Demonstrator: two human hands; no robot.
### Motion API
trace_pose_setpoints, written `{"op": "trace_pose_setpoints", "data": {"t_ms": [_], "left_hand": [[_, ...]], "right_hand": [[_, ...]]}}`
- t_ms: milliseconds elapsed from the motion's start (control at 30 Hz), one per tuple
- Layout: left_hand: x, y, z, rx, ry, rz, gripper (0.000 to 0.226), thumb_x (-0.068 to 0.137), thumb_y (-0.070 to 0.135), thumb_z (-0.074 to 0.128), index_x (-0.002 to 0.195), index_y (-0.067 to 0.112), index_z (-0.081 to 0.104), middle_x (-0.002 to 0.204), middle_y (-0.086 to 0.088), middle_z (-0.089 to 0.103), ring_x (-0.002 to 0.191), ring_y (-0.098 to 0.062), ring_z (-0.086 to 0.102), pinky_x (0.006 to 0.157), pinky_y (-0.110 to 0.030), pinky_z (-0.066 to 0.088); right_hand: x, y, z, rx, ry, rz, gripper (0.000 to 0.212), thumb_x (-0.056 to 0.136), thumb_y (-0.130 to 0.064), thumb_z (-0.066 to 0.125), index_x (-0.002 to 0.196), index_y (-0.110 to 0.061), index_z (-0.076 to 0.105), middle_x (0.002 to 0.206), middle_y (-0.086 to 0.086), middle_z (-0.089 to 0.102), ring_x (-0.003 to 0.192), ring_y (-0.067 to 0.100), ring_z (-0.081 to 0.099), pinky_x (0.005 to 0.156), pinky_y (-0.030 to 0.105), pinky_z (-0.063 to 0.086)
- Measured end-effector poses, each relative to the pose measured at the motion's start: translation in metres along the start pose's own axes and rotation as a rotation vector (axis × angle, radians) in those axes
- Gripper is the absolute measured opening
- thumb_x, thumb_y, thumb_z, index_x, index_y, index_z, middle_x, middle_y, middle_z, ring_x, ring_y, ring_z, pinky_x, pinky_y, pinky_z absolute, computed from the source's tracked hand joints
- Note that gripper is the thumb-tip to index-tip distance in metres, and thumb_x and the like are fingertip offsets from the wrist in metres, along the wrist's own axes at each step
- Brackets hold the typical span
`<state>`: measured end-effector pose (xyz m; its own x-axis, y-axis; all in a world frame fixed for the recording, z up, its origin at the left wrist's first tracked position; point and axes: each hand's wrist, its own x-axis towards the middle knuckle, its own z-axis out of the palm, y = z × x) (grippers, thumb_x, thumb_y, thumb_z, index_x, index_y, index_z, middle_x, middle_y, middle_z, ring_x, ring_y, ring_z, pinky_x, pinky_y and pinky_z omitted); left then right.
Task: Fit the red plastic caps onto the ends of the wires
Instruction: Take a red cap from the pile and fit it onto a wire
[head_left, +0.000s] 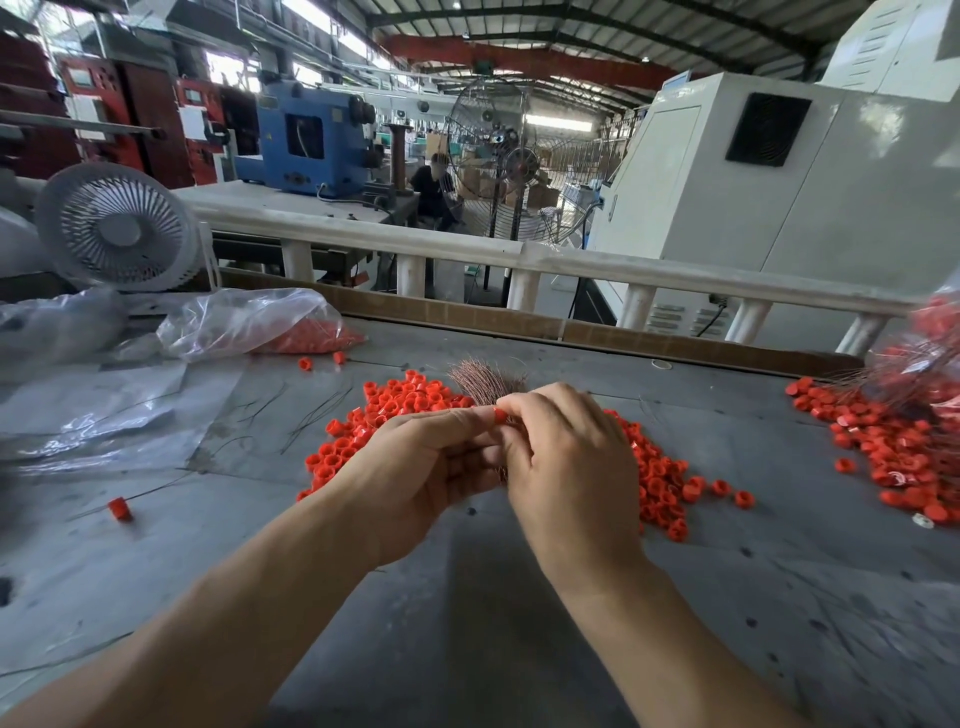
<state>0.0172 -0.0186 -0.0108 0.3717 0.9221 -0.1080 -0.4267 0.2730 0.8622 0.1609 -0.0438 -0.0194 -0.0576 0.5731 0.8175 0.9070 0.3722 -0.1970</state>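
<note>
Head view, left to right. Far left of the fingers, a white desk fan (117, 231) stands at the back of the grey table (467, 623), with a clear plastic bag (249, 322) of red caps lying just in front of it. A single stray cap (119, 508) lies on the table well to the left of the hands. The left hand (415, 467) has its fingers curled round a bundle of copper wires (485, 387); the bundle's long axis runs away from the person, and its splayed ends point up and away beyond the fingertips. At the fingertips of both hands sits one red cap (500, 415), pinched between the left hand's fingers and those of the right hand (566, 457), whose fingers are curled over it. Whether the cap is already seated on a wire cannot be told. Beneath and on both sides of the hands spreads a pile of loose red caps (660, 483). Far right of the fingers lies a second heap of caps (893, 447), with thin wires (883, 382) leading out of it toward the right edge.
</note>
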Motion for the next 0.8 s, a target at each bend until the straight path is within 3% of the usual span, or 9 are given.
{"op": "trace_pose_setpoints", "data": {"t_ms": [333, 500, 800], "left_hand": [[-0.0024, -0.0005, 0.0032, 0.0, -0.008, -0.017, 0.031, 0.083, 0.017, 0.071, 0.107, -0.002, 0.072, 0.089, -0.012, 0.068, 0.075, -0.017, 0.065, 0.071, -0.027, 0.059], [-0.003, -0.0016, 0.0041, -0.025, 0.018, -0.066, 0.032, 0.089, 0.013, 0.066, 0.114, -0.007, 0.07, 0.085, -0.012, 0.07, 0.072, -0.018, 0.065, 0.071, -0.027, 0.059], [0.0002, -0.0039, 0.0036, -0.002, 0.043, -0.073, 0.018, 0.093, 0.01, 0.064, 0.099, -0.003, 0.074, 0.082, -0.013, 0.07, 0.069, -0.019, 0.064, 0.07, -0.027, 0.06]], "right_hand": [[0.001, 0.0019, 0.0005, -0.032, -0.003, -0.035, 0.007, 0.084, -0.009, 0.073, 0.088, -0.013, 0.071, 0.087, 0.001, 0.065, 0.083, 0.026, 0.062, 0.075, 0.039, 0.05], [-0.0009, 0.0021, 0.0047, -0.054, -0.032, -0.01, 0.018, 0.076, -0.002, 0.078, 0.087, -0.012, 0.068, 0.086, 0.003, 0.064, 0.082, 0.027, 0.061, 0.077, 0.038, 0.048], [-0.0018, 0.0031, 0.0069, -0.046, -0.041, -0.029, 0.021, 0.07, 0.002, 0.075, 0.083, -0.011, 0.064, 0.083, 0.003, 0.061, 0.081, 0.027, 0.058, 0.078, 0.035, 0.045]]}}
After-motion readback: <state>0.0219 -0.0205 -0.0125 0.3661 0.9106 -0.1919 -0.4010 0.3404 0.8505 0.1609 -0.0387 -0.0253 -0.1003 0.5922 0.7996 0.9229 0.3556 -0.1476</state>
